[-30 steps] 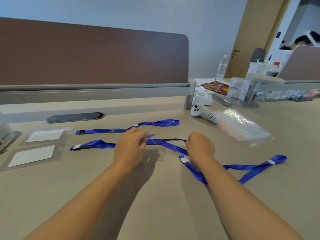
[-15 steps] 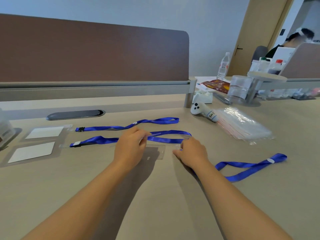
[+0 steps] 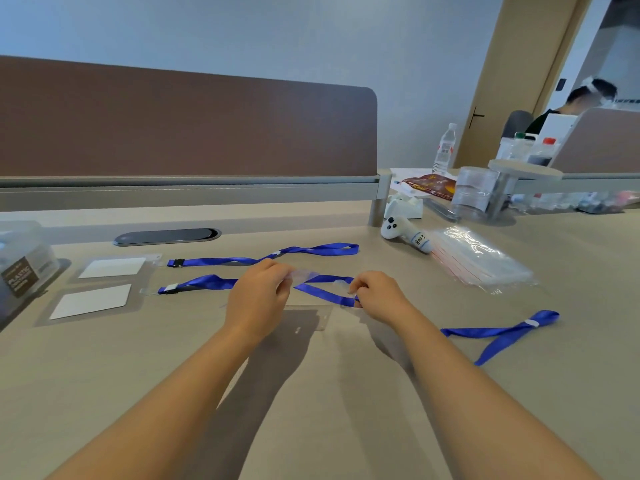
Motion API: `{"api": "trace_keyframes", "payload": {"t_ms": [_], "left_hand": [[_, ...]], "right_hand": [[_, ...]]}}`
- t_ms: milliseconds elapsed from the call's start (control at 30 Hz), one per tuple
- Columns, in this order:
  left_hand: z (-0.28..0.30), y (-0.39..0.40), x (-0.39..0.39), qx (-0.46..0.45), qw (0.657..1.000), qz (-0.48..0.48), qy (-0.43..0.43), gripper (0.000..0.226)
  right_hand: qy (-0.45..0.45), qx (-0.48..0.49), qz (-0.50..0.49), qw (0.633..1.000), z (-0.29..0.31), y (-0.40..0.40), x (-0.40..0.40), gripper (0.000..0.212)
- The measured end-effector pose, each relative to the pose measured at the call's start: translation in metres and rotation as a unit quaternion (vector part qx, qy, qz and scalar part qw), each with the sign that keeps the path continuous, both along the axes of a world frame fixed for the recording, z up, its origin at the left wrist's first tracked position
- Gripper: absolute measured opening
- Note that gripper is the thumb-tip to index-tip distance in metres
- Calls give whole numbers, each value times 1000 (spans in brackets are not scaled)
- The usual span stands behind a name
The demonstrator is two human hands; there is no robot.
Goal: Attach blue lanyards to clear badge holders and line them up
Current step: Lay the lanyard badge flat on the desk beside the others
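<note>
Two badge holders with white cards, the far one (image 3: 112, 267) and the near one (image 3: 91, 301), lie lined up at the desk's (image 3: 311, 410) left, each joined to a blue lanyard. The left hand (image 3: 258, 299) and right hand (image 3: 379, 296) pinch, fingers closed, a third lanyard (image 3: 322, 292) over an empty clear holder (image 3: 308, 318) between them; that clip looks unfinished. A bag of spare holders (image 3: 481, 259) suggests more remain.

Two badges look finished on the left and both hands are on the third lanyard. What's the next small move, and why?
Probably bring the lanyard end down to the clear badge holder and clip it on. Both the left hand and right hand pinch the strap just above that holder, which lies unattached on the desk.
</note>
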State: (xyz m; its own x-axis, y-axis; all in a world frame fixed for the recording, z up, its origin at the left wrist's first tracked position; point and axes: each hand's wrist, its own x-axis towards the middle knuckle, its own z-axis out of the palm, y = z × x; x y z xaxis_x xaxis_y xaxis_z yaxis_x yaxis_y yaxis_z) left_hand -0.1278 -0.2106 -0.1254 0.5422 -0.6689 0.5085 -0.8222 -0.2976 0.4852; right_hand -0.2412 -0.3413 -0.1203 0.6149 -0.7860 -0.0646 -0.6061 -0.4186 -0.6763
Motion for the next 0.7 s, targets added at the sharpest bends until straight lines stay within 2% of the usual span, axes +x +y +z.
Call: {"api": "trace_keyframes", "payload": {"t_ms": [167,267,400,500,700], "left_hand": [[1,12,-1,0,1000,6,10,23],[0,21,-1,-3,1000,10,18,23],[3,31,-1,-4,999,19,29,22],[9,38,1,-13,999,26,45,21],[19,54,3,-23,998,17,49,22]], "right_hand": [[-64,110,20,992,5,18,-2,32],[-91,132,49,986,5,33,1,20],[-129,63,92,985,7,52,11,21],[-144,11,107,984,10,65,17,10],[-164,-43,121,978,19,85,23,3]]}}
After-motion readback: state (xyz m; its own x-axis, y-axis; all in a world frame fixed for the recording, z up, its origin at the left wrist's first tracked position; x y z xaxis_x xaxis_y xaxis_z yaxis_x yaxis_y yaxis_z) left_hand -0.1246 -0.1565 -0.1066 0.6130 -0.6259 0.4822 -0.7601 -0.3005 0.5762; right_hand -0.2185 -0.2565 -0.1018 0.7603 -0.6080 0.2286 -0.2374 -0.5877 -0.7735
